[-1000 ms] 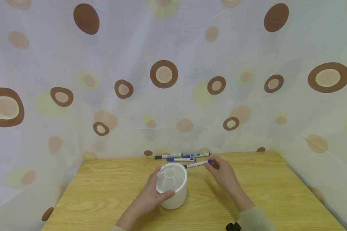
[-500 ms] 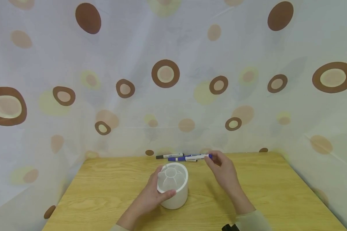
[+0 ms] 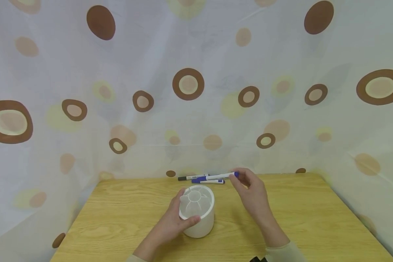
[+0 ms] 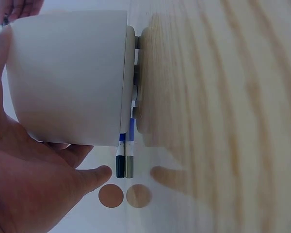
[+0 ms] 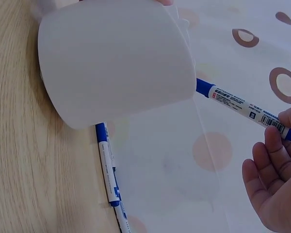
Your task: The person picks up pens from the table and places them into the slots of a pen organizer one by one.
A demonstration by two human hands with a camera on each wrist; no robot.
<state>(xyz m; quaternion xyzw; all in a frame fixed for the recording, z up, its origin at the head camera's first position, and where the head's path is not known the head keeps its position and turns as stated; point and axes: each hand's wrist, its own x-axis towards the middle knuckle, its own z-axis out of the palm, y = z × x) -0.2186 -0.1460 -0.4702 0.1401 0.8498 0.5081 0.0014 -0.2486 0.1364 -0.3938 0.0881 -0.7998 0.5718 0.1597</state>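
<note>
My left hand (image 3: 171, 222) grips a white round pen holder (image 3: 201, 223) with the thumb across its near side. The holder stands upright on the table, its rim and inner dividers facing up; small feet show under its base in the left wrist view. My right hand (image 3: 253, 193) pinches a blue whiteboard marker (image 5: 240, 104) by one end. In the head view this marker lies behind and right of the holder, overlapping other markers. In the right wrist view its blue cap (image 5: 203, 87) shows beside the holder's rim. The left wrist view barely shows the right hand.
On the wooden table (image 3: 124, 211), a black-capped marker (image 3: 188, 178) and a blue marker (image 3: 214, 182) lie near the back edge. A spotted cloth (image 3: 150, 127) hangs behind the table and along its sides. A dark object (image 3: 258, 259) sits by the right sleeve.
My right hand has moved the blue marker up and away from the holder's right side, so that it overlaps the other markers. My left hand stays on the holder.
</note>
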